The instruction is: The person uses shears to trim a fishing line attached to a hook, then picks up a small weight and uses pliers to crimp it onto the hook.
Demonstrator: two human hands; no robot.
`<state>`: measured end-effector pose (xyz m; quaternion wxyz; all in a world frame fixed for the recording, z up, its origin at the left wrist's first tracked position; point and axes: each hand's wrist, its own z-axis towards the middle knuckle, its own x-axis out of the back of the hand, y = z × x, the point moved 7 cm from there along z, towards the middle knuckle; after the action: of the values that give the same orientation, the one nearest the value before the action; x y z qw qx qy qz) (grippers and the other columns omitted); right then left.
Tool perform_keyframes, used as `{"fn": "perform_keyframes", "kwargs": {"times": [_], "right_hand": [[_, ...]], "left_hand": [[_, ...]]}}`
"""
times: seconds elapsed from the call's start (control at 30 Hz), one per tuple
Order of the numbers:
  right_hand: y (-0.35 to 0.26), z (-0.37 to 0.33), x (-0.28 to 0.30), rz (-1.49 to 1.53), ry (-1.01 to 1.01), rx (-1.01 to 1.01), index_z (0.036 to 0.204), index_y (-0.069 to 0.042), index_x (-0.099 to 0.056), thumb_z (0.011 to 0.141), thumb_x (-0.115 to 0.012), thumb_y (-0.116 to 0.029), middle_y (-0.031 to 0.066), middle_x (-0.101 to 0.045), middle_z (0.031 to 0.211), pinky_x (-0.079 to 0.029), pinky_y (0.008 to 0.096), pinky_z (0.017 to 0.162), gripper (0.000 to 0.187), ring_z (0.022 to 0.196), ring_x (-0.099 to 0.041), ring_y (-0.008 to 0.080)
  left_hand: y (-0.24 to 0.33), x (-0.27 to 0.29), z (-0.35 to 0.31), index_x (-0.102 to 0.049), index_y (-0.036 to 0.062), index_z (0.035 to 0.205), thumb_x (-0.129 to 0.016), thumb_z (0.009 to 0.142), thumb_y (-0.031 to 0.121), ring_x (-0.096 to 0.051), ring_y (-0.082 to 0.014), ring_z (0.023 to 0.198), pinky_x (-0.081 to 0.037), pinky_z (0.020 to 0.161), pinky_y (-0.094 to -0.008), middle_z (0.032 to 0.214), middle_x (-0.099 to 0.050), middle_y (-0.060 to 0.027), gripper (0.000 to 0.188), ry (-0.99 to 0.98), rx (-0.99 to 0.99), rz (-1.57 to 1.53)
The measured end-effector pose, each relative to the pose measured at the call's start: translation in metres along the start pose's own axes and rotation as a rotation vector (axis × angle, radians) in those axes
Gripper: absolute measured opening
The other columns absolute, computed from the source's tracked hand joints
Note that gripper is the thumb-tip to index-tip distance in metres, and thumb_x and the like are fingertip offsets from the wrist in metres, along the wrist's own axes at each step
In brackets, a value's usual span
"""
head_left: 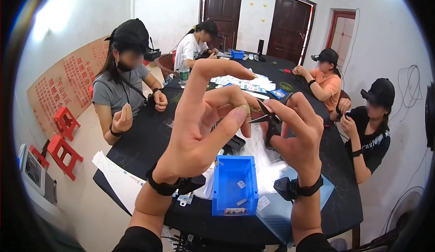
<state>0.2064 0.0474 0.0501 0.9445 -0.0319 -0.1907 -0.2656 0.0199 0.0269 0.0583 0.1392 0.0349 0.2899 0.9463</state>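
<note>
The bare left hand point(204, 111), lifted above and left of the open blue plastic bin point(216, 184), arches its index finger high, thumb tip against a bent finger. The bare right hand point(297, 125), lifted above and right of it, curls in a grip. Bare forearms point(152, 206) flank the bin, wrists black-strapped.

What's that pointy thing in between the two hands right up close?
Small dark snips. In the head view, they're held in the right hand, and their spread blades point toward the left hand.
</note>
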Motion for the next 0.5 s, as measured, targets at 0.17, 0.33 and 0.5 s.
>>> {"fn": "perform_keyframes", "kwargs": {"times": [0.17, 0.33, 0.5], "right_hand": [[-0.0026, 0.0001, 0.0013, -0.052, 0.021, 0.001, 0.122, -0.016, -0.081, 0.054, -0.084, -0.002, 0.0031, -0.058, 0.093, -0.045, 0.0311, 0.054, 0.069, 0.06, -0.055, 0.0139], [-0.0065, 0.0005, 0.0006, -0.069, 0.027, 0.007, 0.121, -0.015, -0.081, 0.054, -0.084, -0.003, 0.003, -0.057, 0.09, -0.044, 0.0318, 0.053, 0.068, 0.06, -0.054, 0.0142], [-0.0084, 0.0006, 0.0001, -0.069, 0.041, 0.017, 0.121, -0.015, -0.081, 0.054, -0.084, -0.004, 0.0032, -0.057, 0.089, -0.043, 0.0321, 0.053, 0.068, 0.06, -0.054, 0.0145]], "left_hand": [[-0.002, -0.0036, 0.0, -0.033, 0.0032, 0.147, -0.06, 0.101, -0.002, -0.072, -0.0187, 0.087, -0.06, 0.076, -0.0297, 0.102, -0.073, -0.0215, 0.054, 0.02, -0.011, -0.012], [-0.0016, -0.0072, -0.0005, -0.032, 0.0026, 0.148, -0.059, 0.101, -0.003, -0.07, -0.0172, 0.085, -0.059, 0.078, -0.0292, 0.108, -0.072, -0.0244, 0.055, -0.007, -0.042, 0.021], [-0.0019, -0.0074, -0.0005, -0.031, 0.002, 0.148, -0.059, 0.1, -0.003, -0.069, -0.0166, 0.085, -0.06, 0.08, -0.0299, 0.109, -0.072, -0.0255, 0.055, -0.009, -0.074, 0.057]]}}
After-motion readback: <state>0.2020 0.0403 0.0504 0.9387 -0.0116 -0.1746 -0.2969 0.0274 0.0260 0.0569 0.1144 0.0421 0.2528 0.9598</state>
